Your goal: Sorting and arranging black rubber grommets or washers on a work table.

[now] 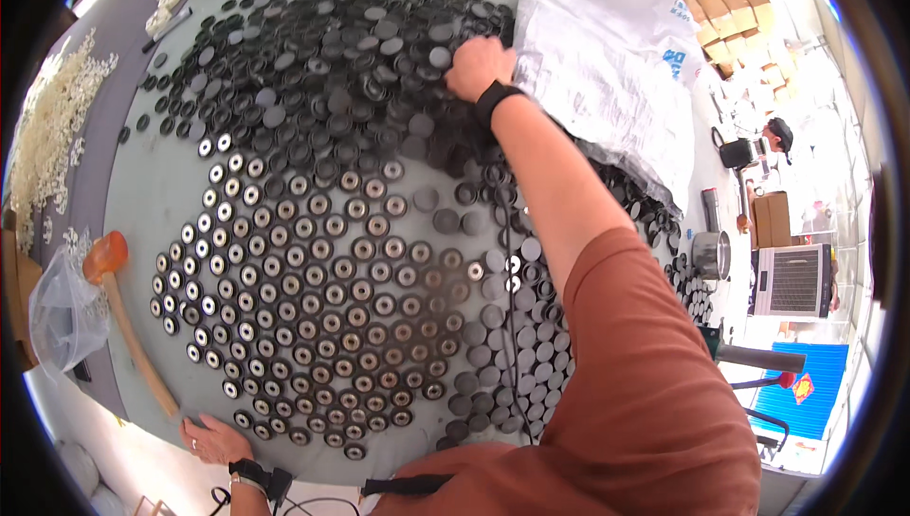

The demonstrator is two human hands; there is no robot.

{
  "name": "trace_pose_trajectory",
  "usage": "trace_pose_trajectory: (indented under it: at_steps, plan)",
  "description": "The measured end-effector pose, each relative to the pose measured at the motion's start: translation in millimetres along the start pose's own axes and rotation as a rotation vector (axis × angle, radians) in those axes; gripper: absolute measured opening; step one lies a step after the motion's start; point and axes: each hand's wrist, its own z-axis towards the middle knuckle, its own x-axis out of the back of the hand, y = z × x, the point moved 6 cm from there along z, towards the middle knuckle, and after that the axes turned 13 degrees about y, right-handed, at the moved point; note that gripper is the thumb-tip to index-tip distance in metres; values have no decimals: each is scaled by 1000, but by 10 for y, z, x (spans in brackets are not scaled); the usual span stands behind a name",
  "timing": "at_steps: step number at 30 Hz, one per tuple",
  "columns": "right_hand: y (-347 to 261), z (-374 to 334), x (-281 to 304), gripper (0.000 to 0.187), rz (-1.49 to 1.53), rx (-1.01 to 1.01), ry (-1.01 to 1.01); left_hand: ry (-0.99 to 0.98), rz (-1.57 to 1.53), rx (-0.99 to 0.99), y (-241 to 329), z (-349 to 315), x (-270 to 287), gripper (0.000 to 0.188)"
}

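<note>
- Black caps point(376, 14) lie in a loose heap on the far side of the table point(142, 189); they look light, stiff and a little slippery, hard to break, and best picked up by the rim.
- The right hand point(480, 69) reaches into the heap's right part, fingers curled down; I cannot tell whether they pinch a cap.
- A white sack point(602, 61) lies just right of that hand.
- Nearer, many black discs with metal centres point(384, 306) lie spread out face up; plain dark discs point(489, 315) sit to their right, a thin cord point(513, 345) across them.
- The left hand point(218, 440) rests at the near left edge, fingers loosely spread, seemingly holding nothing, just beside the handle of an orange-headed mallet point(107, 254).
- Far left, small white pieces point(49, 132) lie scattered.
</note>
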Motion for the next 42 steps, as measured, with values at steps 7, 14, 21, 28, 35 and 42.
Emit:
trace_pose_trajectory:
  at_steps: [7,14,21,28,35,42]
  plan:
    - [37,-33,0,23,-117,159,52,-6,9,-6,155,-21,136,43]
    - [81,-110,19,21,28,224,18,-11,-9,18,135,-9,156,43]
    - [172,-105,-47,33,82,73,-85,-16,-4,16,133,4,116,43]
    - [153,-94,-26,24,105,101,-70,11,11,-6,127,-5,106,43]
    - [249,-315,503,19,293,85,230,-24,-22,-2,174,-14,125,43]
    - [-571,-1477,640,18,994,170,-117,-10,-17,18,145,-16,138,45]
